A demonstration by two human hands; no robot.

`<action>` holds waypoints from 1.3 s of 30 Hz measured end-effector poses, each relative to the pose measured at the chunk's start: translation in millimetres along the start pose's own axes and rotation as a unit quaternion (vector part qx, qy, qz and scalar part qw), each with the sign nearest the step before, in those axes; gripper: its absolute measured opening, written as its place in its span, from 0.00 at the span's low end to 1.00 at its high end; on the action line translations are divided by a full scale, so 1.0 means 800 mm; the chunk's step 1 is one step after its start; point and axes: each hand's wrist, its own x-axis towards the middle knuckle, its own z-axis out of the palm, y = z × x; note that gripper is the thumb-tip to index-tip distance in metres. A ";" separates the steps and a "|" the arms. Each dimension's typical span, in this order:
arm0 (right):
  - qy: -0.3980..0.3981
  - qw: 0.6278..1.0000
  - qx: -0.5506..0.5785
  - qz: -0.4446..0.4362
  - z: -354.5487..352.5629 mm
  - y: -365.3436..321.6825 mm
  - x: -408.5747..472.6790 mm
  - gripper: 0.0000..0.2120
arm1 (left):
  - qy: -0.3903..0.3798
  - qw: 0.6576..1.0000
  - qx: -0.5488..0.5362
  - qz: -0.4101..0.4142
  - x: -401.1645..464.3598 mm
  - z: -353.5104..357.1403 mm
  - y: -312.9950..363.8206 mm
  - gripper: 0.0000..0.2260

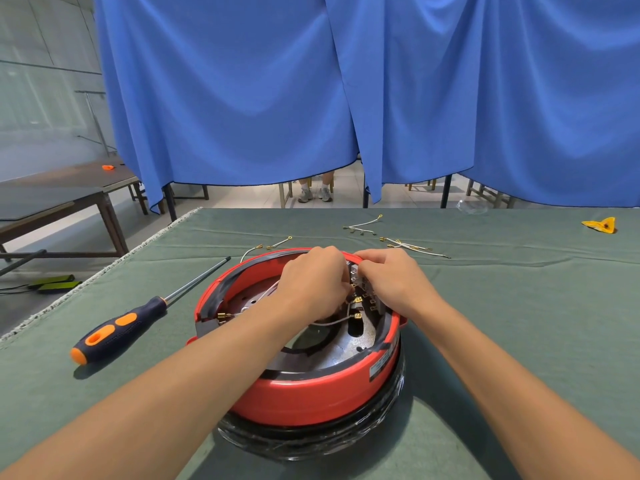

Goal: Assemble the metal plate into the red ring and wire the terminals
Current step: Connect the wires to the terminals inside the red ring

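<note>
The red ring [311, 393] sits in front of me on the green-covered desk [519, 306], resting on a black base, and the metal plate [332, 351] already lies down inside it. So the step in hand, as I judge it, is the wiring. Both my hands meet at the far rim, over the grey terminal block [356, 275]. My left hand [313, 282] has its fingers curled down among the brass spade connectors [357, 300], apparently pinching one on a white wire [332, 322], though the tips are hidden. My right hand [388, 280] pinches at the top of the block, steadying it.

To do this well I should push each connector straight onto its tab, not at a slant, and hold the block firm so it cannot rock. I must not tug the wire itself.

Further out, spare wires [412, 244] lie beyond the ring, and a screwdriver [121, 327] rests to my left.
</note>
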 end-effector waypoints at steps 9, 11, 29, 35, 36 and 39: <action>0.107 0.990 -0.081 0.045 0.001 -0.003 -0.005 0.04 | -0.013 1.000 -0.019 -0.013 -0.001 0.002 -0.002 0.06; 0.115 0.989 -0.083 0.046 0.000 -0.004 -0.008 0.04 | -0.006 1.000 -0.010 -0.009 0.000 0.001 -0.001 0.06; 0.107 0.991 -0.075 0.023 -0.010 -0.005 -0.012 0.05 | -0.016 0.999 -0.029 -0.011 0.000 -0.004 0.005 0.06; 0.112 0.991 -0.071 0.023 -0.009 -0.005 -0.012 0.05 | -0.016 0.999 -0.034 -0.013 -0.001 -0.003 0.006 0.07; 0.113 0.991 -0.071 0.022 -0.008 -0.006 -0.012 0.05 | -0.022 0.999 -0.045 -0.017 0.000 -0.003 0.004 0.08; 0.114 0.991 -0.070 0.022 -0.008 -0.006 -0.012 0.05 | -0.047 0.994 -0.089 -0.034 0.001 -0.005 -0.001 0.11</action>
